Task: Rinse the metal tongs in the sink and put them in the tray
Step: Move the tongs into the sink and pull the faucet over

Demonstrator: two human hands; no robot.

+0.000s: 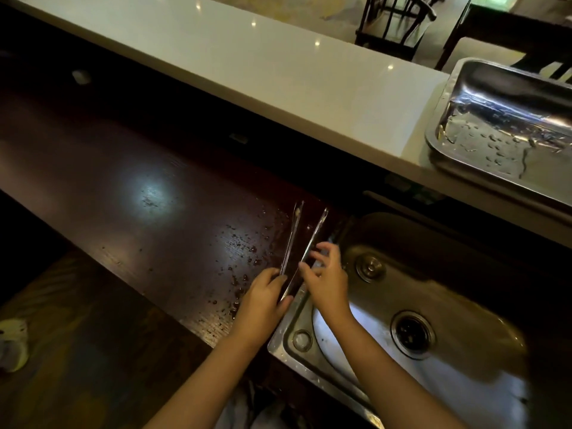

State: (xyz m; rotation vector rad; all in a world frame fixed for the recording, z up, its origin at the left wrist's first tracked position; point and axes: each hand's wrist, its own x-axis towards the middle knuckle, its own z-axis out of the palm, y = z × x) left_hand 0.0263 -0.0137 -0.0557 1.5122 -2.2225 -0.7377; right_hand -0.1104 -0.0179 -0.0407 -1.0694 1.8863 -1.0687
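Note:
The metal tongs are long and thin, with two arms spread in a narrow V that points away from me over the dark wet counter, just left of the sink. My left hand grips their joined near end. My right hand pinches the right arm of the tongs with thumb and fingertips, the other fingers spread. The steel tray stands on the pale upper ledge at the far right, wet inside and holding nothing that I can see.
The dark wooden counter stretches to the left, dotted with water drops near the sink. The steel sink has a drain and a small cap on its rim. A pale ledge runs behind; chairs stand beyond it.

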